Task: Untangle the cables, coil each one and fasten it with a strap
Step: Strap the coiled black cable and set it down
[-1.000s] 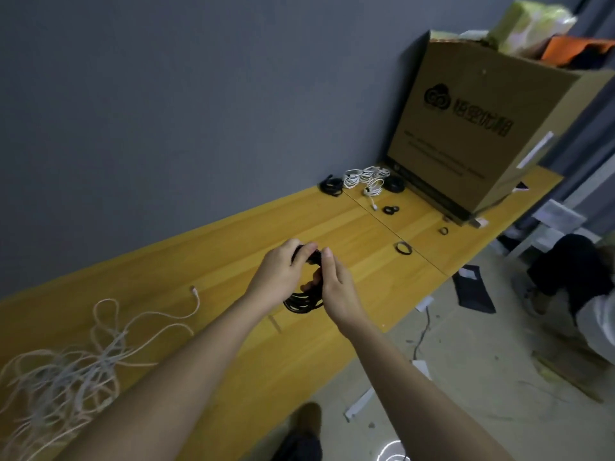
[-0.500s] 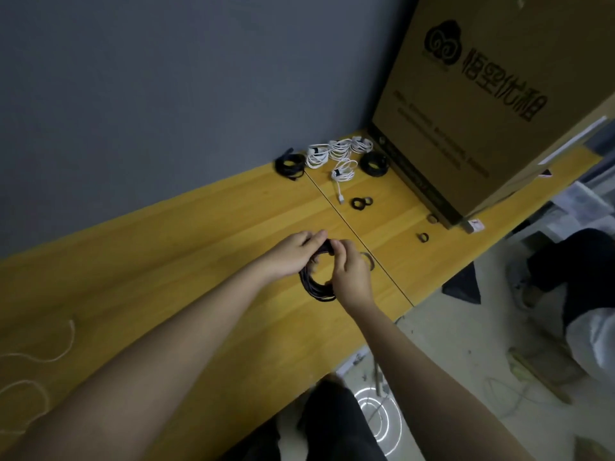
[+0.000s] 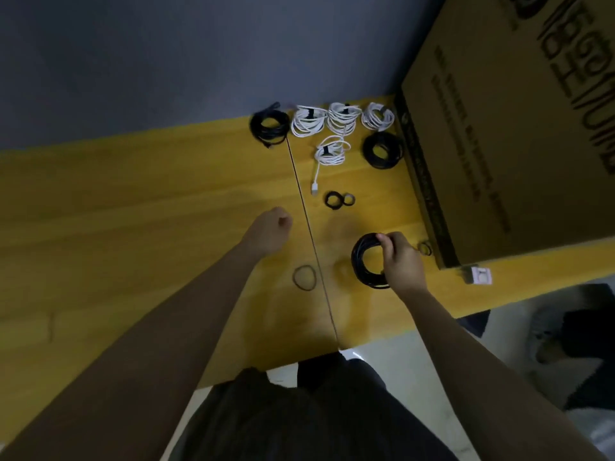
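Observation:
My right hand (image 3: 401, 259) grips a coiled black cable (image 3: 361, 261) just above the yellow table (image 3: 133, 227), near the big cardboard box. My left hand (image 3: 271, 229) hovers to the left with its fingers curled and nothing in it. A loose black strap ring (image 3: 304, 277) lies on the table between my hands. Further back lie finished coils: a black coil (image 3: 269, 128), several white coils (image 3: 342, 121) with dark straps, one white coil with a trailing plug (image 3: 332, 151), and another black coil (image 3: 382, 150).
A large cardboard box (image 3: 515, 128) stands on the table at the right. Two small strap rings (image 3: 339, 200) lie mid-table and another ring (image 3: 425, 248) by the box's foot. A grey wall runs behind. Another person's leg (image 3: 585, 344) shows on the floor at right.
My left hand has let go of the black coil and moved left. My right hand has carried the coil to the right. The view has tilted down and shifted right, so the tangled white pile has left the frame.

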`<action>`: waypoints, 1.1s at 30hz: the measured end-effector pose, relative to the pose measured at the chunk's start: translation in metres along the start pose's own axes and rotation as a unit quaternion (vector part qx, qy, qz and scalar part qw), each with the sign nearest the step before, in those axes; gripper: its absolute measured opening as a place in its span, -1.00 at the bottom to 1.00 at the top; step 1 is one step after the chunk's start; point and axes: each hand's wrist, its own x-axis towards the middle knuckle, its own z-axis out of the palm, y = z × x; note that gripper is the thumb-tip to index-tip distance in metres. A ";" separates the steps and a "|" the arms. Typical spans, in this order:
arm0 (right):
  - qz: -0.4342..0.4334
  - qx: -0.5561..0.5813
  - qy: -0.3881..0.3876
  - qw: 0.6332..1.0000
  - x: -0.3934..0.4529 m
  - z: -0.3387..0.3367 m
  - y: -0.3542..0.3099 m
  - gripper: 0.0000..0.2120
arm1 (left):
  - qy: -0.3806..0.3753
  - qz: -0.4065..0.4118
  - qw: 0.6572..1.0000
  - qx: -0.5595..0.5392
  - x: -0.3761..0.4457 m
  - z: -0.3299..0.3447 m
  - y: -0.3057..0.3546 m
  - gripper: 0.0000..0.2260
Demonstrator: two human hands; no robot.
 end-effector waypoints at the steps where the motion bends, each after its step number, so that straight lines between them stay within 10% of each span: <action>1: -0.008 -0.005 -0.013 1.000 0.009 -0.005 0.006 -0.68 | 0.000 -0.006 1.000 0.003 0.004 0.006 0.005 -0.78; 20: -0.093 -0.023 -0.147 0.984 0.081 0.004 0.034 -0.70 | -0.077 0.008 0.997 0.010 0.057 0.068 0.012 -0.90; 26: -0.124 -0.012 -0.228 0.966 0.066 0.022 0.031 -0.69 | -0.117 -0.021 0.978 0.170 0.011 0.076 -0.032 -0.60; 33: -0.097 0.083 -0.265 0.956 0.068 0.023 0.009 -0.83 | 0.078 -0.057 0.992 0.078 0.014 0.068 -0.015 -0.84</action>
